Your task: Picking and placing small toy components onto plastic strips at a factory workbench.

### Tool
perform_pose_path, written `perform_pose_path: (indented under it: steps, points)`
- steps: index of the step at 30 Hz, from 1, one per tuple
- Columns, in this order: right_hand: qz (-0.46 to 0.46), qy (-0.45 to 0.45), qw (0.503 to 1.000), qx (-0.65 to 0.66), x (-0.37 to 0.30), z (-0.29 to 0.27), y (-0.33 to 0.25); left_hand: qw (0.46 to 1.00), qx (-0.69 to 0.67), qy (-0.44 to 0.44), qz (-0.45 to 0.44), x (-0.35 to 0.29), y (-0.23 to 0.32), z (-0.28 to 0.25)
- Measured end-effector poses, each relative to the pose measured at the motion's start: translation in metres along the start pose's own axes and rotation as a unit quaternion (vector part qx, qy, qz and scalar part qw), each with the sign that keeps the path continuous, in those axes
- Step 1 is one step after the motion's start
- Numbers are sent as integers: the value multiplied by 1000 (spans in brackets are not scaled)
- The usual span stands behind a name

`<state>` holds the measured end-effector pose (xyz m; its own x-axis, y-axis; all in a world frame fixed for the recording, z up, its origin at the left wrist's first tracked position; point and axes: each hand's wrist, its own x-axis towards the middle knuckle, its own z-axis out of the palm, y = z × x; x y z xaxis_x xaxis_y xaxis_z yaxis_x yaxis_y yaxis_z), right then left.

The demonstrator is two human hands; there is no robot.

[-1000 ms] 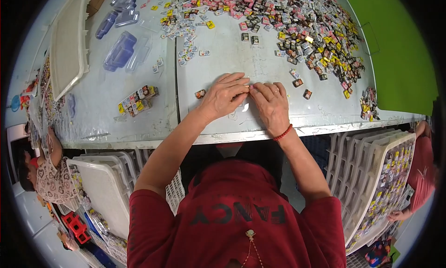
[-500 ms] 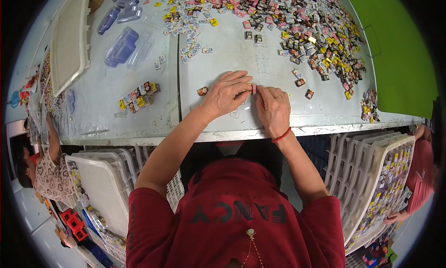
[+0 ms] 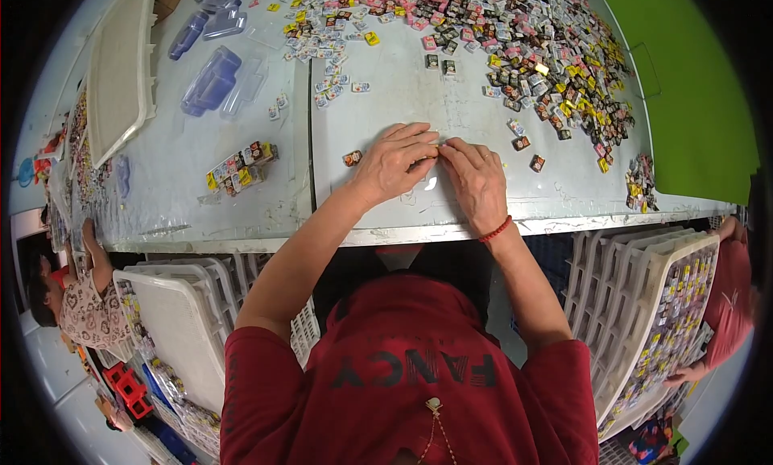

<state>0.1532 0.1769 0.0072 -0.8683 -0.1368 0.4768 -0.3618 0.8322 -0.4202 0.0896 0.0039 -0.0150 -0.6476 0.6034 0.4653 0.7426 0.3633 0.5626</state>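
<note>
Since half a second ago, your right hand (image 3: 477,183) has closed in on your left hand (image 3: 392,163), fingertips meeting above the smooth, pale table (image 3: 394,103). Your left fingers curl, pinching a small box (image 3: 437,151) between the hands, mostly hidden, only a sliver showing; whether your right fingers grip it too cannot be told. Just left sits a dark, blocky box (image 3: 352,158), with glossy little boxes (image 3: 555,86) heaped far right and bluish moulded plastic shells (image 3: 213,80) far left.
</note>
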Motion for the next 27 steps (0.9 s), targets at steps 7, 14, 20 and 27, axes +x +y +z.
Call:
perform_pose_path:
  steps: [7,14,20,27]
  points:
    - [0,34,999,-14,-5,2,4,1000,1,-2,6,1,0,-1]
    - [-30,40,997,-61,-5,3,1,1000,-4,-13,12,0,-1,-3]
    - [-36,4,985,-168,-8,-2,-6,1000,8,-9,22,0,1,-3]
    - [-21,0,996,-90,-8,2,-2,998,45,-20,49,0,1,-7]
